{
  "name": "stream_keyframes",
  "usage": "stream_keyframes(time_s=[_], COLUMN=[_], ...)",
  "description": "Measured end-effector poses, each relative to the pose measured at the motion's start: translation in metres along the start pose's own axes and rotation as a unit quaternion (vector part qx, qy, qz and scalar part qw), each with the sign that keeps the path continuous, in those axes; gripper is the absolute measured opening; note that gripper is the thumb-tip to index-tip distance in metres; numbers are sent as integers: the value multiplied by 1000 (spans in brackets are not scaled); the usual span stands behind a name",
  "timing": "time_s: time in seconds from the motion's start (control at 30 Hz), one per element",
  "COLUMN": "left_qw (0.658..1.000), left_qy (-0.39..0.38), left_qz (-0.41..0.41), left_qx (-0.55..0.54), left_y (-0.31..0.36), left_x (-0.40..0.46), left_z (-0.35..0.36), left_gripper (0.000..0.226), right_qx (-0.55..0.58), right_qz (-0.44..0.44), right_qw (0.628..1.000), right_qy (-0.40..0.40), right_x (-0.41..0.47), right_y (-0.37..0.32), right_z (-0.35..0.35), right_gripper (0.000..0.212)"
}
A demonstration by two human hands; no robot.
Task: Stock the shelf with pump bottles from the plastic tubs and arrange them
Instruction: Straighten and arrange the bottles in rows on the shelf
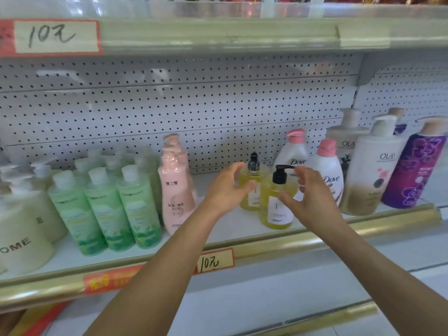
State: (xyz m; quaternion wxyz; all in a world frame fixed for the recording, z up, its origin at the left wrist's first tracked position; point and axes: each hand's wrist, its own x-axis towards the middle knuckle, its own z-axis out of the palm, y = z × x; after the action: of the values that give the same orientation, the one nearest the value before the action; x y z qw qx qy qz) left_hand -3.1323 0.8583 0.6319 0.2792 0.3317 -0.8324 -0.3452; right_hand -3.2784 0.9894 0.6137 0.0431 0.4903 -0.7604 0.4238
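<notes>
2 yellow pump bottles stand in the gap on the shelf (225,229), the front yellow pump bottle (276,202) just ahead of the rear yellow pump bottle (251,187). The left hand (228,187) is spread with fingers loosely curved beside the rear one, apparently not gripping it. The right hand (308,192) is likewise open, thumb near the front bottle's label, probably to square it forward. Pink bottles (175,187) stand left, Dove bottles (327,170) right. No tubs show.
</notes>
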Motion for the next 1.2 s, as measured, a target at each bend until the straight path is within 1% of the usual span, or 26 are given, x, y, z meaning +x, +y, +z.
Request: stream_keyframes(time_s=[0.07,0.17,0.3,0.4,0.5,0.57,0.67,0.77,0.87,0.97,1.07,1.2], left_qw=[1000,999,998,997,997,997,998,998,997,993,988,985], left_qy=[3,0,-32,-35,-31,-32,-41,-30,-21,-19,-25,-35], left_qz=[-21,-40,-56,-50,-48,-43,-44,-46,-47,-52,-59,-61], left_qx=[7,19,-25,-48,-60,-49,-21,10,64,102,140,156], left_y=[-1,-4,-7,-12,-12,-12,-12,-12,-9,-9,-13,-10], left_x=[19,44,59,65,70,74,78,83,85,85,86,84], left_z=[8,15,21,23,23,21,15,11,5,-1,-3,-2], left_gripper=[67,78,80,78,73,68,64,57,53,48,51,53], right_qx=[-11,-56,-97,-117,-122,-127,-134,-131,-127,-131,-135,-122], right_qz=[-18,-49,-36,-33,-41,-44,-50,-53,-52,-55,-58,-55], right_qw=[999,995,983,975,974,974,974,974,975,974,974,976], right_qy=[-28,-65,-153,-189,-185,-180,-178,-176,-175,-177,-173,-169], right_x=[7,24,46,54,57,57,58,58,58,58,59,59], right_y=[2,1,-5,-9,-7,-6,-5,-3,-3,-3,-4,-5], right_z=[-3,-6,-7,-9,-9,-9,-9,-8,-9,-9,-9,-11], right_gripper=[75,80,85,84,77,76,75,71,67,69,68,67])
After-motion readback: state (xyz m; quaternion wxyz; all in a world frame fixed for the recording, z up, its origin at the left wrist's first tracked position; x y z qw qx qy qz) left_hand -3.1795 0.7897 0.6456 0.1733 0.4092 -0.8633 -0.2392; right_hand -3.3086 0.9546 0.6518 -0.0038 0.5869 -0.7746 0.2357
